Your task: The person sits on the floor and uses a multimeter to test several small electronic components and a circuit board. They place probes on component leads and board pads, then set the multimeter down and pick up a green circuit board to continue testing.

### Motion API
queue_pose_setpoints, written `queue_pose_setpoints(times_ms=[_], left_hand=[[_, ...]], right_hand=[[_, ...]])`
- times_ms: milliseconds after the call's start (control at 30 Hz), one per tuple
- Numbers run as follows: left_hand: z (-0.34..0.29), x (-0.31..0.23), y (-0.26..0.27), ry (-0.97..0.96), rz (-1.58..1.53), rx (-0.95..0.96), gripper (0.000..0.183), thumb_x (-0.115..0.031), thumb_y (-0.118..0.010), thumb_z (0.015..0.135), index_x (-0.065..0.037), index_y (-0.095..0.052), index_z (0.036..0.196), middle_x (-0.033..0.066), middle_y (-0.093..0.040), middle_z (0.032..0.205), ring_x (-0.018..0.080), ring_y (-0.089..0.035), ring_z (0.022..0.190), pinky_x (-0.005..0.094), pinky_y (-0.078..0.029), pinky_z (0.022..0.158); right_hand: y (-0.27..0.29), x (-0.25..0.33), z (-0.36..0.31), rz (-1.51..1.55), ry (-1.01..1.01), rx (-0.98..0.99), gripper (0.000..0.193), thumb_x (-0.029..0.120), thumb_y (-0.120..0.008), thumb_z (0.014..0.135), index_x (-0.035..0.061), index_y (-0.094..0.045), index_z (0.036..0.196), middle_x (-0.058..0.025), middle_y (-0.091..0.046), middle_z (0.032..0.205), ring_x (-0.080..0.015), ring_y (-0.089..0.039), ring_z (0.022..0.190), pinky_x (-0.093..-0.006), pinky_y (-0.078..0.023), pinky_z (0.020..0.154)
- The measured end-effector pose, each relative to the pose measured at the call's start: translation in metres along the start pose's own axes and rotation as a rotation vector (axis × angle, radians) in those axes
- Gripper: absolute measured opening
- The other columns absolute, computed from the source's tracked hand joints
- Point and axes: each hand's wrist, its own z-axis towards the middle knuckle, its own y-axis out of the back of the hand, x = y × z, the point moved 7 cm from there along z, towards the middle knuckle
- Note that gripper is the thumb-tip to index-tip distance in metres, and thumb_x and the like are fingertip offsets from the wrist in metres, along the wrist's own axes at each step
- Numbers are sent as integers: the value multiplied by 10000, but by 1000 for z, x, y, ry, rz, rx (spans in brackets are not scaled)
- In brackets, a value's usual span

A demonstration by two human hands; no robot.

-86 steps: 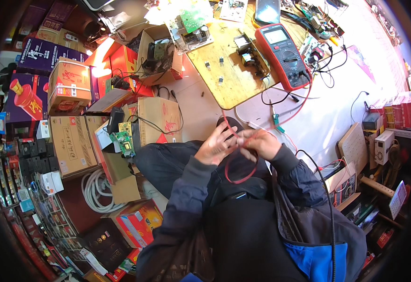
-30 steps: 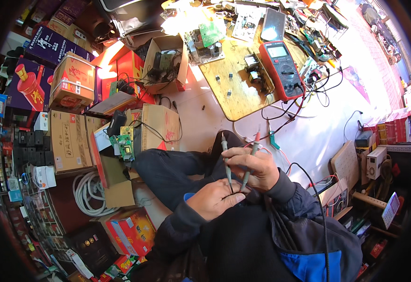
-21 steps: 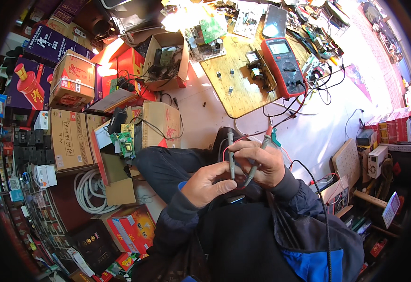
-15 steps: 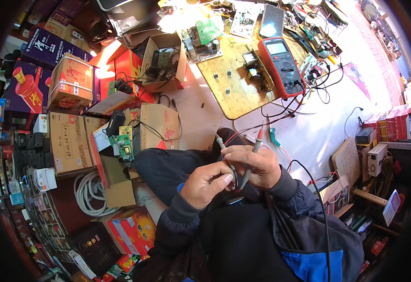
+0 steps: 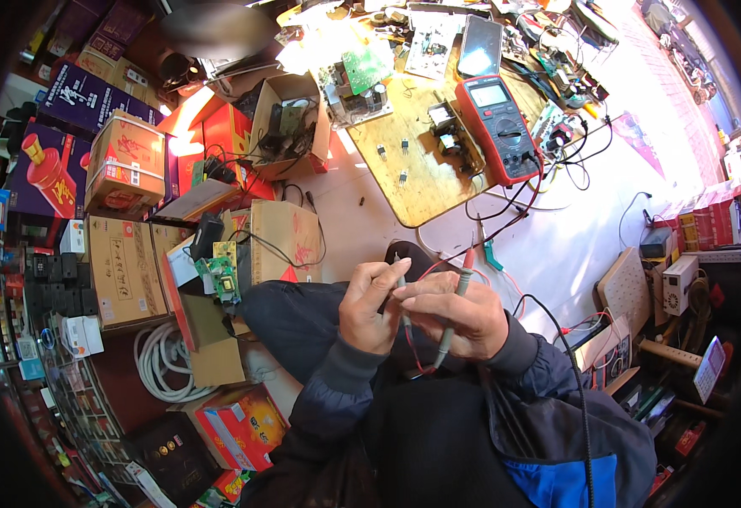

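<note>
My left hand (image 5: 372, 306) is closed in front of my lap, thumb and finger pinching a thin grey test probe (image 5: 402, 279) near its upper end. Close beside it, my right hand (image 5: 465, 315) is curled round a second grey probe (image 5: 446, 345) with a red end, held at a slant; its fingertips also reach the first probe. Red and dark leads run from the probes toward a red-and-grey multimeter (image 5: 500, 127). The meter lies on a wooden board (image 5: 387, 201), beside a circuit board with large parts (image 5: 455, 142) and three small black transistors (image 5: 405, 146).
Beyond the wooden board lie a phone (image 5: 480, 57), a green circuit board (image 5: 369, 69) and tangled cables. On the left are cardboard boxes (image 5: 125, 271), an open carton of adapters (image 5: 319, 127) and a coiled white hose (image 5: 152, 364). A black cable (image 5: 575, 372) crosses my right sleeve.
My left hand has moved up from the lower part of the probes to the upper end of one. My right hand stays nearly in place. The whole view has shifted slightly.
</note>
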Motion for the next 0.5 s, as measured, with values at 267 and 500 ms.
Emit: queue_pose_setpoints(times_ms=[267, 500], left_hand=[[7, 54, 7, 380, -610, -281, 317, -182, -556, 1101, 48, -607, 1313, 159, -699, 1112, 246, -717, 996, 373, -607, 900], [42, 84, -6, 370, -787, -339, 210, -152, -603, 1074, 9, -626, 1207, 137, -721, 1103, 210, -728, 999, 370, -603, 922]], right_hand=[[25, -33, -20, 85, -400, -235, 576, 371, -482, 1079, -3, -473, 1517, -163, -708, 1018, -270, -692, 890, -383, -544, 854], [36, -80, -2, -36, -401, -395, 271, 71, -592, 1006, -15, -695, 1241, -111, -614, 909, -180, -643, 785, -303, -497, 736]])
